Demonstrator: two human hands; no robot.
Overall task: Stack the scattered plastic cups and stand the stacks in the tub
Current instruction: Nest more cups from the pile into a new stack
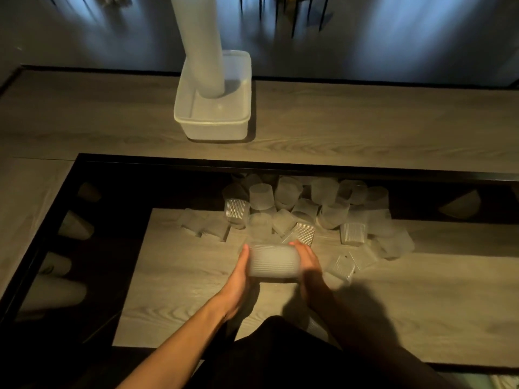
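A short stack of frosted ribbed plastic cups (273, 260) lies sideways between my two hands, just above the wooden surface. My left hand (238, 279) presses on its left end and my right hand (309, 265) on its right end. Several loose cups (309, 211) lie scattered in a heap just beyond my hands. Farther back on the raised wooden ledge stands the white tub (213, 122), with a tall stack of cups (199, 43) standing upright in its back left part and rising out of the top of the view.
A black frame (252, 164) separates the ledge from the lower surface. Dark glass at left (70, 248) shows cup reflections. Chair legs (295, 15) stand on the floor behind. My dark-clothed legs (280, 357) fill the bottom middle.
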